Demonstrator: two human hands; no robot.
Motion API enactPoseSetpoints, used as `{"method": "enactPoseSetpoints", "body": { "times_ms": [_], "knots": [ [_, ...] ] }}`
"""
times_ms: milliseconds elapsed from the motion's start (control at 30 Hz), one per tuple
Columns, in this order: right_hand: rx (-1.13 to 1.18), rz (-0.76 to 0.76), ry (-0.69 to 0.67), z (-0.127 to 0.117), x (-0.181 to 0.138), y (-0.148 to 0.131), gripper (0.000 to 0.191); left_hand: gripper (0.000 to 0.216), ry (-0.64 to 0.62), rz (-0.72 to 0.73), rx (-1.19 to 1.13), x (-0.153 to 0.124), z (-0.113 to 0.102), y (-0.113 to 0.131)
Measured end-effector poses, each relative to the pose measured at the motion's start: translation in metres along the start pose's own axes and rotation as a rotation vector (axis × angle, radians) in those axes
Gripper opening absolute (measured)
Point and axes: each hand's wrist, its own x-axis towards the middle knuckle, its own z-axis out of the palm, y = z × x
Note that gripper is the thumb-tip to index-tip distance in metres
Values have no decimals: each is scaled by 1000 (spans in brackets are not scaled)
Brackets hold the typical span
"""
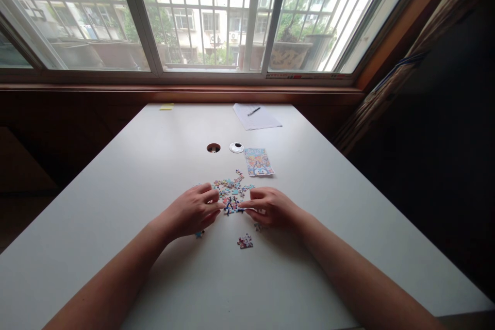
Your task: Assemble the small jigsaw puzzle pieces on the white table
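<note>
A partly joined strip of jigsaw puzzle pieces point(233, 207), with dark blue and pale parts, lies between my two hands. My left hand point(198, 210) is closed, its thumb and fingertips at the strip's left end. From the other side, the curled fingers of my right hand point(267, 206) pinch the right end. Loose puzzle pieces point(234, 185) are heaped just beyond my fingertips. Nearer to me rests a small joined puzzle section point(245, 241), reddish and white. A blue puzzle piece point(199, 234) shows below my left hand, and pale puzzle pieces point(259, 227) are partly hidden by my right.
A colourful picture sheet point(259, 162) lies beyond the pieces. Next to it are a round cable-hole cover point(236, 148) and an open hole point(213, 148) in the white table point(116, 185). White paper point(263, 119) with a pen point(254, 111) and a yellow note point(166, 106) lie by the window.
</note>
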Motion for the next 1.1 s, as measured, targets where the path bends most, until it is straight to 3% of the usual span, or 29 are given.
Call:
{"method": "enactPoseSetpoints", "body": {
  "times_ms": [367,1100],
  "knots": [
    [-16,71,14,-3,-5,9,23,30,-8,6,-37,-1,4,1],
    [-81,24,-70,-3,2,-2,22,24,1,6,-68,2,0,2]
  ]
}}
